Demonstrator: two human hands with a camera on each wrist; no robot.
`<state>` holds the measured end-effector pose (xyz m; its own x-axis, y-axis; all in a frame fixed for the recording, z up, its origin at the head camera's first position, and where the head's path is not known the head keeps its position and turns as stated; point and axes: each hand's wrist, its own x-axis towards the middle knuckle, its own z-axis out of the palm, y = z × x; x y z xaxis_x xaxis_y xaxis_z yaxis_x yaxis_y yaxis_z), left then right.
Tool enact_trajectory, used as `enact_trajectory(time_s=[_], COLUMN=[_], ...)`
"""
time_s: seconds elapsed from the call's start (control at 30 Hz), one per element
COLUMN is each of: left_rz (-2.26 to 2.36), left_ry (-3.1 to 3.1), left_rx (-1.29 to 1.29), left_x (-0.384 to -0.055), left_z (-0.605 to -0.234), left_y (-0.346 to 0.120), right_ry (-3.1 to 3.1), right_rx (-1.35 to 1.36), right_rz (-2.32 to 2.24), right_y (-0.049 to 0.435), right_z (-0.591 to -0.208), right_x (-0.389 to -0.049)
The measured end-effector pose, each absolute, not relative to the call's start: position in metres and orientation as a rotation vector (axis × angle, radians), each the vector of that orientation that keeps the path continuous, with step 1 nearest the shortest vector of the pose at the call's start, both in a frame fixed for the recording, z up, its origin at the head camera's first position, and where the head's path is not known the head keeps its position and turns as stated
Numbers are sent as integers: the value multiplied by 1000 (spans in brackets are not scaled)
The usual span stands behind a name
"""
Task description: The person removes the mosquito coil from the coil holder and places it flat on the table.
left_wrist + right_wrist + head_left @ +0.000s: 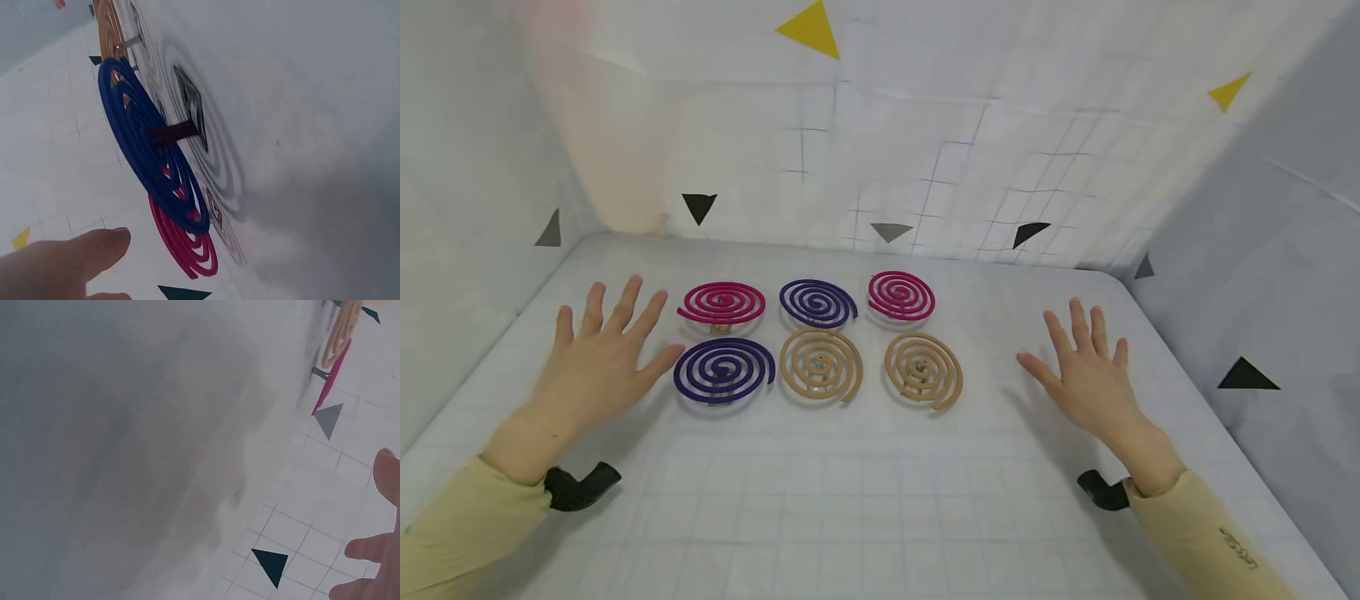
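Note:
Several mosquito coils stand in two rows on small metal stands over the white table. The back row has a pink coil [724, 302], a purple coil [817, 303] and another pink coil [902, 296]. In front are a second purple coil [724, 370], a tan coil [822, 364] and another tan coil [923, 368]. My left hand [597, 367], fingers spread, is left of the coils, its thumb tip close to the front purple coil [153, 147]. Well to the right of the tan coils, my right hand [1088, 379] is spread and holds nothing. In the left wrist view a stand [194, 109] shows beneath the purple coil.
The table [865, 517] is covered in white with a faint grid. White sheet walls with black, grey and yellow triangles [808, 29] enclose it at the back and sides. A black curved piece [582, 486] sits at the left wrist, a similar black piece [1103, 490] at the right.

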<state>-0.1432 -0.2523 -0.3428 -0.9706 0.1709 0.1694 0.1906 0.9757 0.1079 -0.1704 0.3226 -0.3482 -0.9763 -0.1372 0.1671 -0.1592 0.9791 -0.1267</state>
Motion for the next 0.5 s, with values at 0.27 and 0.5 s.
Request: enact_trajectory(time_s=[0.27,0.5], left_rz=[-431,-594], left_ry=[-3020,-3020], left_rx=[-339,-329], left_x=[-144,-144], left_z=[-338,-334], left_y=[-238,-218], right_ry=[-2940,-2940], right_rx=[256,280], right_rz=[528,680], right_y=[310,300], right_z=[-346,-346], right_x=[-172,-176])
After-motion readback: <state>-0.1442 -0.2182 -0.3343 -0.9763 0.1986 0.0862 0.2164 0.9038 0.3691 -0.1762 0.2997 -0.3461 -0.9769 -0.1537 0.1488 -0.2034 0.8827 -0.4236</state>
